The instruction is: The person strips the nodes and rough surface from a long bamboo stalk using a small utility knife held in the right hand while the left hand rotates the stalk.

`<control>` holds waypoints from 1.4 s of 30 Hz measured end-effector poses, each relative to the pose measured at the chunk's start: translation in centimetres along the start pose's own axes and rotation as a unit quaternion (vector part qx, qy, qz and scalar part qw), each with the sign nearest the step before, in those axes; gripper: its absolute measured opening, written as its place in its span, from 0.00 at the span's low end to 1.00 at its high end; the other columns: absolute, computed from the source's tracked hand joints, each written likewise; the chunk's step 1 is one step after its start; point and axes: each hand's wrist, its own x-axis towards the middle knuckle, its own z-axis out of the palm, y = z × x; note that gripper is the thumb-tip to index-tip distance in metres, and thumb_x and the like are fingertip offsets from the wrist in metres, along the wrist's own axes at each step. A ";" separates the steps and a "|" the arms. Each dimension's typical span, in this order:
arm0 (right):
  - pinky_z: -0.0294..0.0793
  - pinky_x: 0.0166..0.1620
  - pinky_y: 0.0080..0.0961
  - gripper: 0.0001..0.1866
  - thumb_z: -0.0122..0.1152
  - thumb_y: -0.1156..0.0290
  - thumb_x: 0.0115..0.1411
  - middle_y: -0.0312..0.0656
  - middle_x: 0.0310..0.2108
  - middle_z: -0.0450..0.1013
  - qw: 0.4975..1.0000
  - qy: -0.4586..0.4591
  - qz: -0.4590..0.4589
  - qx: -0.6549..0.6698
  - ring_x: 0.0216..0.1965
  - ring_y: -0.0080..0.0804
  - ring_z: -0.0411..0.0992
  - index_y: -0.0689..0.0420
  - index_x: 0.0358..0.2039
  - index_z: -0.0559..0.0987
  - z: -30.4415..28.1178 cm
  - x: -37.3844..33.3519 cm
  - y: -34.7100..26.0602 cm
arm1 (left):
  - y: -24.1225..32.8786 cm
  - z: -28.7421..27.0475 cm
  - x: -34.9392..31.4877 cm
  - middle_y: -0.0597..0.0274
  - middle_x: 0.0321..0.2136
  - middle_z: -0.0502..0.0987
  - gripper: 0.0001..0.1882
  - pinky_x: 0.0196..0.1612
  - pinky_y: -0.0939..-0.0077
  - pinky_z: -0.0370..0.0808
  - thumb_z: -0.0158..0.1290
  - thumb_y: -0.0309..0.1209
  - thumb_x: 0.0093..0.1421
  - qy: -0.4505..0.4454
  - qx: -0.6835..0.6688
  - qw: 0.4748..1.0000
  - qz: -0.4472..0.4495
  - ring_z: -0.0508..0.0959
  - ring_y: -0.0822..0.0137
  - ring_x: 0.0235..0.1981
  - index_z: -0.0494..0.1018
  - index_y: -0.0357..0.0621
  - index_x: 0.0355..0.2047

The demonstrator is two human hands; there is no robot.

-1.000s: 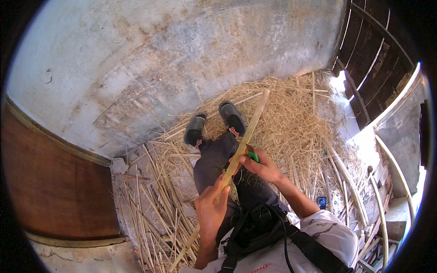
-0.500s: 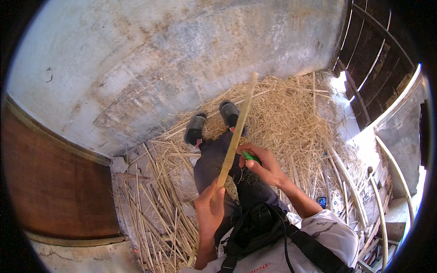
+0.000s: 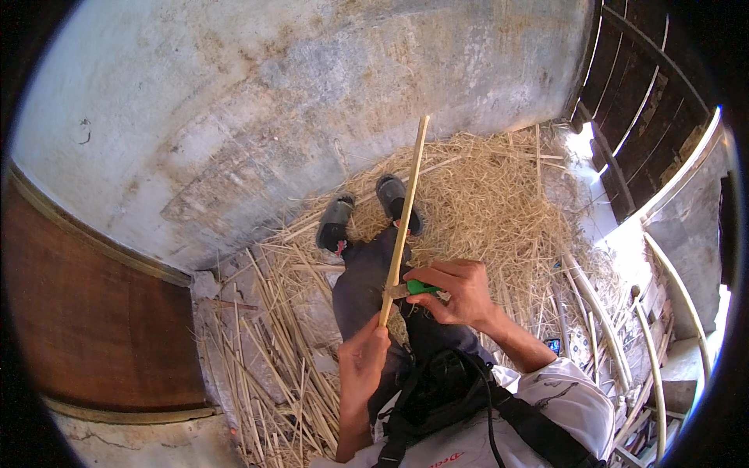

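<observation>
My left hand [image 3: 363, 357] is closed around the lower end of a split bamboo strip [image 3: 409, 207], which slants up and away over my legs toward the wall. In my right hand [image 3: 462, 293] is a knife with a green handle [image 3: 421, 288], gripped between thumb and fingers. Its short blade [image 3: 399, 292] touches the strip a little above my left hand. The strip's narrow edge faces up.
Pale shavings [image 3: 491, 195] heap on the floor ahead and to the right. Many long strips [image 3: 265, 374] lie at the left, beside a brown panel [image 3: 101, 312]. A stained wall [image 3: 312, 101] rises in front. Bent poles [image 3: 651, 366] and a phone [image 3: 553, 345] are at the right.
My left hand has turned the bamboo strip from its broad face to its edge. The knife in my right hand has swung round, and its blade now meets the strip.
</observation>
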 end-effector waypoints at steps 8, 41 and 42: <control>0.76 0.27 0.33 0.22 0.78 0.49 0.53 0.31 0.26 0.78 0.998 0.029 -0.017 -0.059 0.23 0.35 0.78 0.43 0.46 0.88 0.3 0.0 -0.1 | -1.3 -0.3 0.3 0.79 0.22 0.66 0.24 0.20 0.85 0.53 0.52 0.40 0.77 0.012 0.034 0.998 0.052 0.59 0.87 0.19 0.75 0.37 0.65; 0.77 0.30 0.36 0.19 0.76 0.54 0.57 0.38 0.29 0.80 0.998 0.014 -0.013 0.052 0.27 0.42 0.80 0.53 0.42 0.85 1.3 -0.7 0.8 | 0.0 0.7 -0.3 0.67 0.36 0.79 0.20 0.37 0.83 0.69 0.58 0.29 0.73 0.077 0.103 0.988 0.081 0.72 0.80 0.35 0.77 0.28 0.60; 0.77 0.30 0.36 0.19 0.77 0.54 0.57 0.38 0.29 0.80 0.999 0.014 -0.014 0.043 0.27 0.42 0.80 0.53 0.41 0.85 1.2 -0.7 0.8 | 0.0 0.7 -0.3 0.66 0.37 0.80 0.20 0.38 0.82 0.70 0.57 0.30 0.73 0.077 0.108 0.988 0.085 0.72 0.79 0.36 0.76 0.27 0.60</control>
